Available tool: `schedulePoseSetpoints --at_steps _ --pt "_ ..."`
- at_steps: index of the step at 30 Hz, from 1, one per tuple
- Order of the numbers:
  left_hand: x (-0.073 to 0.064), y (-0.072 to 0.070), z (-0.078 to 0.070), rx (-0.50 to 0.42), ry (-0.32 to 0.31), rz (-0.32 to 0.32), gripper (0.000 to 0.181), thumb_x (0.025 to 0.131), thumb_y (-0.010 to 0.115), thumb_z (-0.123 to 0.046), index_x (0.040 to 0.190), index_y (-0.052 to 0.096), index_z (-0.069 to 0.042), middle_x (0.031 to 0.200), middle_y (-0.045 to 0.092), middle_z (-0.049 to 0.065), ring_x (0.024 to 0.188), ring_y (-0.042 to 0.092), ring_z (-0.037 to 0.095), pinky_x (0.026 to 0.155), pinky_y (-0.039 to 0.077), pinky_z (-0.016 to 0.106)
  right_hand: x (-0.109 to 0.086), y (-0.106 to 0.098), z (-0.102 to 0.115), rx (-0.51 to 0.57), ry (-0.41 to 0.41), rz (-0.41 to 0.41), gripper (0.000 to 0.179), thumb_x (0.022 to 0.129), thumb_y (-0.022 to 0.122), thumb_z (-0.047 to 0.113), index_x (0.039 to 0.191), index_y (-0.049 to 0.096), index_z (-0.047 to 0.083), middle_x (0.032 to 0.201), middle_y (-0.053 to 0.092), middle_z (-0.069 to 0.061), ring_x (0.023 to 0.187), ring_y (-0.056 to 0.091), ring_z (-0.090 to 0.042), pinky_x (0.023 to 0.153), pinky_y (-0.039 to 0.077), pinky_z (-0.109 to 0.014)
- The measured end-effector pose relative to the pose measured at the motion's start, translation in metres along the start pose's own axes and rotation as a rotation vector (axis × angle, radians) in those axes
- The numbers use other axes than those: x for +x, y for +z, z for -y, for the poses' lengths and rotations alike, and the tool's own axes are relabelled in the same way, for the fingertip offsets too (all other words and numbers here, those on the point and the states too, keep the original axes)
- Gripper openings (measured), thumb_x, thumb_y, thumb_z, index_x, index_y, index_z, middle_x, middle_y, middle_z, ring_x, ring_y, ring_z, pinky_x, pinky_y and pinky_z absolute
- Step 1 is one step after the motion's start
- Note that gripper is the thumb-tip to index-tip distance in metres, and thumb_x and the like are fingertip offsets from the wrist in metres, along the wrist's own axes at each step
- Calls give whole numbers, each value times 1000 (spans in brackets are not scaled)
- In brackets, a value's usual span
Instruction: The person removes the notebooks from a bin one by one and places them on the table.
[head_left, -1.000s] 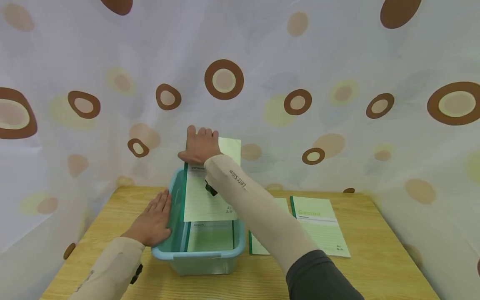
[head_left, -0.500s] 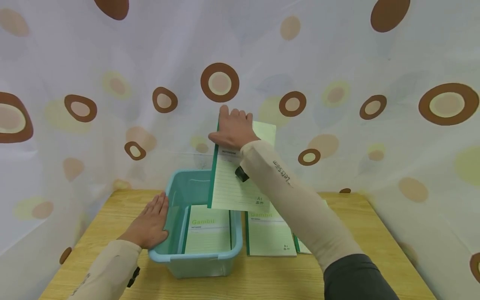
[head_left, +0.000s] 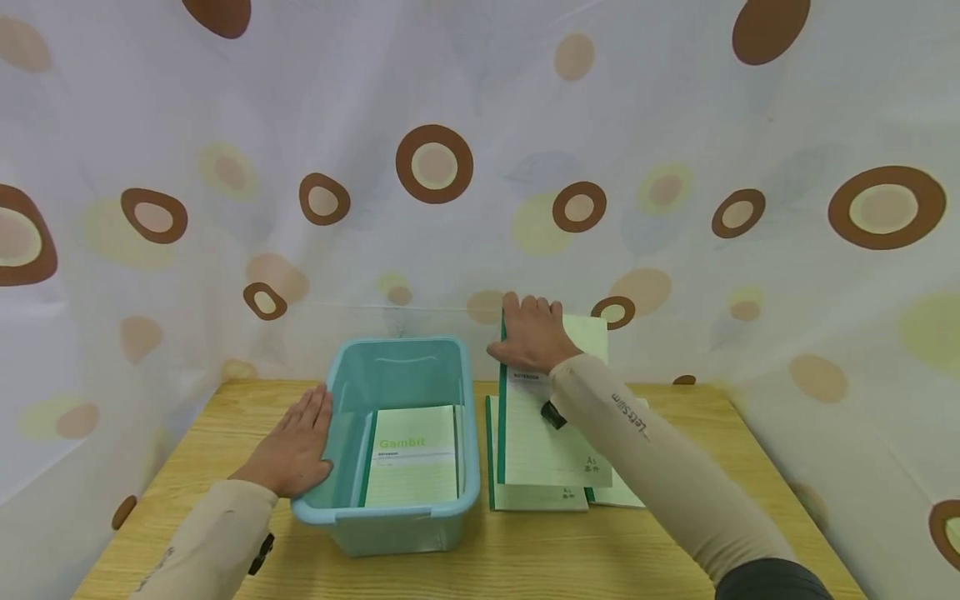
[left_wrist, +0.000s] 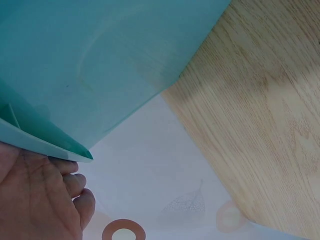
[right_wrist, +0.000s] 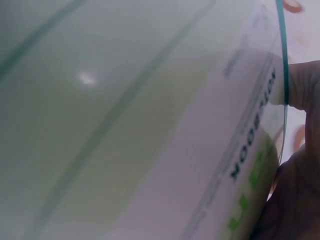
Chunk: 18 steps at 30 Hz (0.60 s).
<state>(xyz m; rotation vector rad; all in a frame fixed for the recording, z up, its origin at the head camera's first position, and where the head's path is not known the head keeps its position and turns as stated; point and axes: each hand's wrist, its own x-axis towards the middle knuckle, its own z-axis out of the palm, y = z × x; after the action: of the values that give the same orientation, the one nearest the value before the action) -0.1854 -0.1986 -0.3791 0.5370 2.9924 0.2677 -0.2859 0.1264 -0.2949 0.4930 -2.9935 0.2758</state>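
In the head view my right hand point(head_left: 534, 337) grips the upper part of a pale green notebook point(head_left: 551, 454) with a dark green spine. The notebook is tilted, its lower end over another notebook point(head_left: 525, 500) on the table. The right wrist view has the held notebook's cover point(right_wrist: 150, 150) close up, with the thumb and fingers at its edge. My left hand point(head_left: 288, 446) rests at the left rim of a light blue plastic bin point(head_left: 390, 510), fingers straight. In the left wrist view its palm point(left_wrist: 42, 195) lies against the rim. Inside the bin lies a "Gambit" notebook point(head_left: 411, 475).
To the right, a further notebook point(head_left: 618, 493) lies on the wooden table point(head_left: 712, 467), partly behind my right forearm. A white curtain point(head_left: 480, 242) with brown circles stands behind the table and along both sides.
My right hand has carried the notebook from over the bin, up and to the right, then down over the notebooks on the table. The left hand has stayed at the bin's rim.
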Motion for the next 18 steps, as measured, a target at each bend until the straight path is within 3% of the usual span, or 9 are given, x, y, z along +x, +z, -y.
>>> schedulePoseSetpoints --at_steps 9,18 --pt "2 -1 0 12 -3 0 79 82 52 -16 143 17 20 152 10 37 140 11 51 112 15 61 -34 70 -21 29 -8 76 36 82 63 34 95 43 7 81 44 -9 78 41 -29 75 27 -44" --pt "1 0 -1 22 -11 8 79 82 51 -16 144 17 20 153 10 36 141 10 51 112 15 60 -61 140 -23 79 -2 111 38 81 70 33 97 45 8 78 42 -6 76 40 -26 76 29 -45"
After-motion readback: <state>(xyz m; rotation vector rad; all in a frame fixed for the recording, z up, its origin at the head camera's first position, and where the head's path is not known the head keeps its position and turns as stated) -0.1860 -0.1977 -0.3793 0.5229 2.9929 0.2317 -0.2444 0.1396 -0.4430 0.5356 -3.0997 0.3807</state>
